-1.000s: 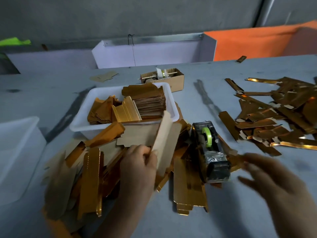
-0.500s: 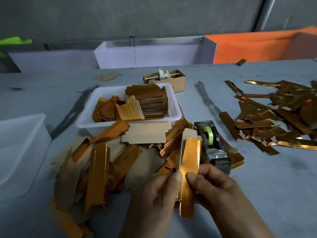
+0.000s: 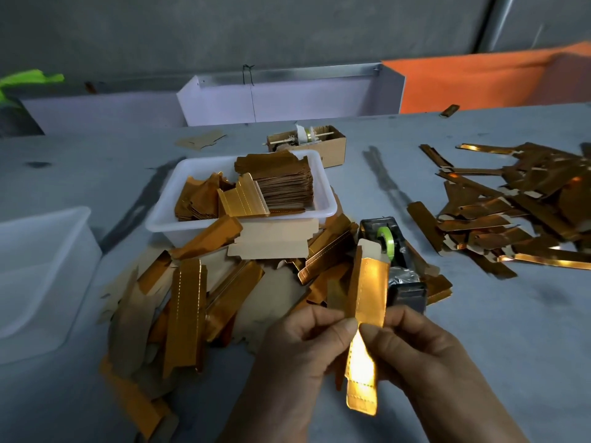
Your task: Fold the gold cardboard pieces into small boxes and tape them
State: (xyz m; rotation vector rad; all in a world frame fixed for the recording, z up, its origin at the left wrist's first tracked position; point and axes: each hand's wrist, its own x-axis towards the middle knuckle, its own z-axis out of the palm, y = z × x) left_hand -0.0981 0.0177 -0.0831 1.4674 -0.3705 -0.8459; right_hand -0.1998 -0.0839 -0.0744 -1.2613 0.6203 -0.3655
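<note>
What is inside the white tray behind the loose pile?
The white tray holds a neat stack of brown flat blanks, a gold creased piece leaning against it, and crumpled gold pieces at left. The tray floor beneath them is covered.

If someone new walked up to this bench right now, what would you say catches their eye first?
Most likely the bright gold cardboard strip held upright at centre front, pinched between the left hand and the right hand. Just behind it stands a black tape dispenser with a green roll. A heap of gold pieces spreads to the left below a white tray, and another pile lies far right.
</note>
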